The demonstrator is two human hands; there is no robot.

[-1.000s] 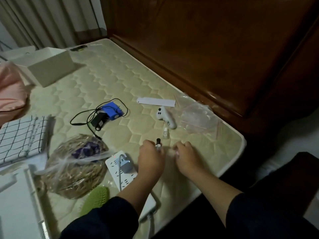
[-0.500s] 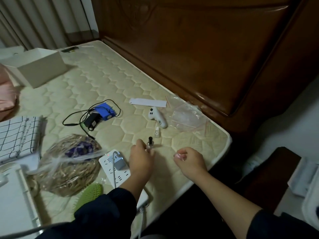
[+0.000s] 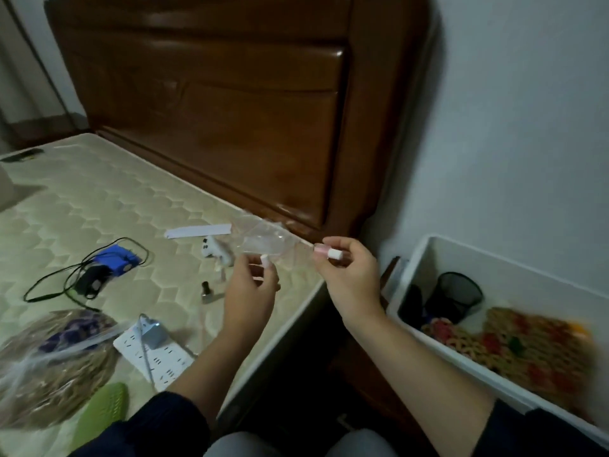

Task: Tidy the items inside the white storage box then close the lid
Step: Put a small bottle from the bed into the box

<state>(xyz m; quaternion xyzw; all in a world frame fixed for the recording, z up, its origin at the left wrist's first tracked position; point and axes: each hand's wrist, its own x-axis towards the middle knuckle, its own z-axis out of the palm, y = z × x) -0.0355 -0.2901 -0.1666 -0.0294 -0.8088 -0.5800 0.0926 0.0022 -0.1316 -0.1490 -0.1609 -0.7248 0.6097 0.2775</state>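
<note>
The white storage box (image 3: 425, 258) is standing on the floor to the right of the mattress (image 3: 108, 196), beside its corner, and its lid is not on it. Inside the box a black mesh cup (image 3: 456, 296) is standing upright and a colourful woven mat (image 3: 527, 344) is lying beside the cup. On the mattress a straw bundle in plastic (image 3: 49, 367), a blue charger (image 3: 115, 260), a white power strip (image 3: 155, 354) and a dark small bottle (image 3: 206, 291) are lying. Above the mattress edge the left hand (image 3: 252, 286) is pinching a clear plastic bag (image 3: 263, 245). Between the mattress and the box, the right hand (image 3: 349, 275) is gripping a small pink bottle (image 3: 328, 252) with a white cap.
</note>
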